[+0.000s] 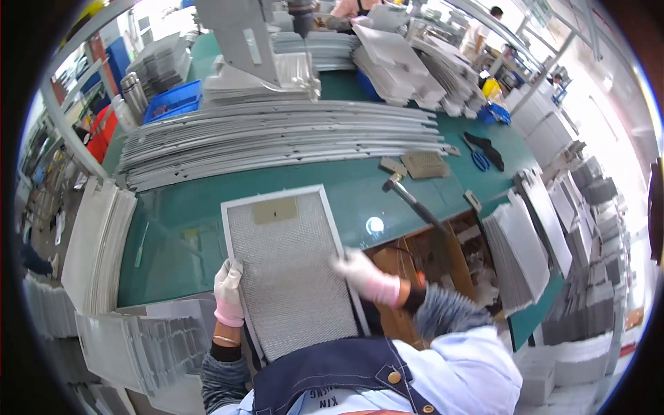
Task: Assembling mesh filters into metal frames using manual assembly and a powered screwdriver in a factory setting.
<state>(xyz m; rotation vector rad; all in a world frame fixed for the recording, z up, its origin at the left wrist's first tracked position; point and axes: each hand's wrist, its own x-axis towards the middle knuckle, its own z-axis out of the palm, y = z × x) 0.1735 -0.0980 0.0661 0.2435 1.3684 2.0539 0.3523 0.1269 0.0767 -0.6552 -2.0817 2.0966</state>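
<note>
A mesh filter panel point(297, 277) with a pale metal frame lies tilted in front of me, its lower end against my apron and its far end over the green table. A beige rectangular plate point(275, 210) sits on the mesh near the far end. My left hand point(228, 294), in a white and pink glove, is closed on the panel's left edge. My right hand point(370, 278), gloved the same way, is at the right edge; it is smeared by motion, so its fingers and any grip cannot be made out.
Long metal strips point(277, 138) lie stacked across the green table point(180, 207). A hammer point(418, 206), a beige ridged block point(425, 165) and blue-handled scissors point(477, 159) lie to the right. An open drawer point(453, 259) holds small parts. Stacked panels point(97, 249) stand on the left.
</note>
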